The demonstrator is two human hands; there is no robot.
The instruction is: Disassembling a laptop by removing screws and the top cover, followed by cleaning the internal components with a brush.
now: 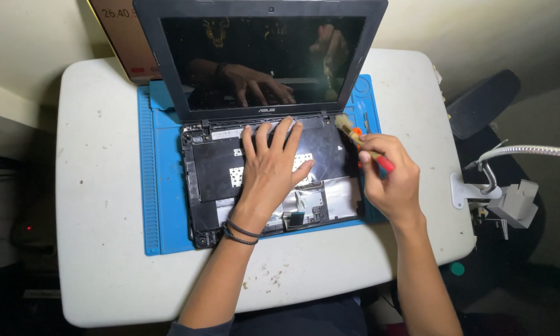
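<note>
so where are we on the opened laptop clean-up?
Done: the small black laptop sits on the blue ribbed work mat with its keyboard already off, black shielding and silver foil exposed. In hand: the left hand presses flat on the base while the right hand holds a red-handled brush at the right hinge. Left: the base remains open; no keyboard in view.

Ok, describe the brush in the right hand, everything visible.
The brush is small, with pale tan bristles, an orange collar and a red handle end that sticks out below the fingers. The right hand grips it mid-handle, tilted up and to the left. Its bristle tip sits at the laptop base, near the right hinge, over the blue mat.
</note>
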